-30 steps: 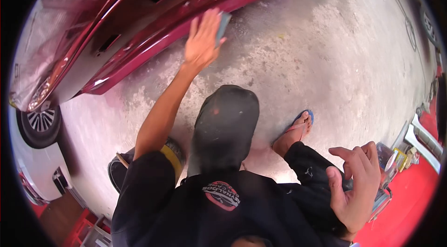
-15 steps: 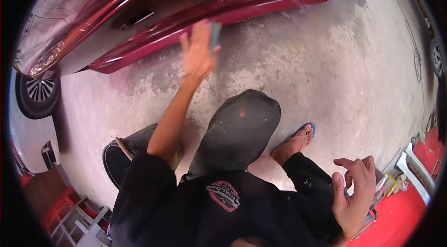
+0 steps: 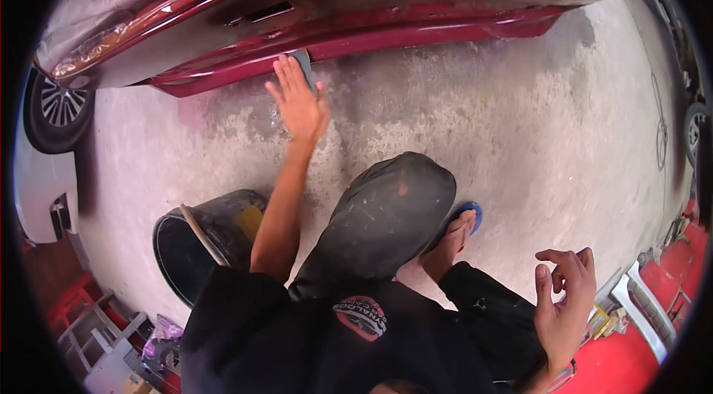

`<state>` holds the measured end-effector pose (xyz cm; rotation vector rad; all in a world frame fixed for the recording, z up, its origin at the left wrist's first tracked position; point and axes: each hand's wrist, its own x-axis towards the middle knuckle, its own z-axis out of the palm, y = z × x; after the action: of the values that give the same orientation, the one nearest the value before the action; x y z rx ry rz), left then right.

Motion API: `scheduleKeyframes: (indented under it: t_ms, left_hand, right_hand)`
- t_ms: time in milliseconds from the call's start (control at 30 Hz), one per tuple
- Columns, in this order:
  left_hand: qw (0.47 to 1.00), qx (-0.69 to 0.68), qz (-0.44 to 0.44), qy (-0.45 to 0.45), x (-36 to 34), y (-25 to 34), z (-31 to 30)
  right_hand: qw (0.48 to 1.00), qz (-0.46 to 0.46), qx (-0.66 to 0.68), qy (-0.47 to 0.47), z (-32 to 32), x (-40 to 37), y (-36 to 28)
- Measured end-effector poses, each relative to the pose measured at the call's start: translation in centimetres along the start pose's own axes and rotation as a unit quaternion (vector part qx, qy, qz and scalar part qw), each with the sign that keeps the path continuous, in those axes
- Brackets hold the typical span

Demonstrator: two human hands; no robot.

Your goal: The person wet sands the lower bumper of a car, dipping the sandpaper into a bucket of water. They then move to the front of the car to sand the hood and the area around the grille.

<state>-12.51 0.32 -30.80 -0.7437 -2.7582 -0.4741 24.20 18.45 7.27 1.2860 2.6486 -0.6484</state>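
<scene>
My left hand reaches forward to the lower edge of a dark red car panel. Its fingers lie over a thin grey-green pad, which shows between them and the thumb and meets the panel's edge. At the lower right my right hand hangs in the air, fingers bent and apart, holding nothing.
A black bucket with a light handle stands left of my bent knee. Car wheels show at both sides. Car parts lie at the lower right, over red material.
The view has shifted, and more of the red panel and bucket shows. My left hand with the pad is a little lower and further left in view. My right hand keeps nearly the same pose.
</scene>
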Motion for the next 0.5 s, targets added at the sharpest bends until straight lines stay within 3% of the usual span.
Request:
scheduleKeyframes:
  t_ms: [33,133,200,300,367,433,500]
  left_hand:
    - [0.997,-0.058,-0.044,0.024,0.5,2.7,0.4]
    - [0.979,-0.099,0.145,-0.106,1.6,11.1,0.6]
    - [0.974,-0.065,0.192,-0.097,1.8,10.4,1.2]
    - [0.994,0.020,0.079,-0.076,0.0,1.8,-0.5]
    - [1.000,-0.004,-0.007,-0.025,-0.1,0.0,-0.8]
    - [0.993,-0.071,-0.073,0.053,0.5,1.8,0.1]
    - [0.993,-0.116,-0.004,0.003,1.2,6.7,0.6]
  right_hand:
    - [1.000,-0.030,-0.004,-0.009,-0.1,0.5,-0.5]
    - [0.993,-0.113,-0.012,-0.032,0.1,2.3,-2.7]
    - [0.986,-0.162,0.001,-0.048,0.6,3.6,-3.4]
    - [0.980,-0.180,-0.019,-0.081,0.7,5.2,-3.1]
    - [0.977,-0.193,-0.031,-0.088,0.6,6.3,-3.0]
    - [0.972,-0.214,-0.044,-0.083,0.4,7.2,-3.1]
    - [0.965,-0.242,-0.039,-0.096,0.3,7.7,-3.7]
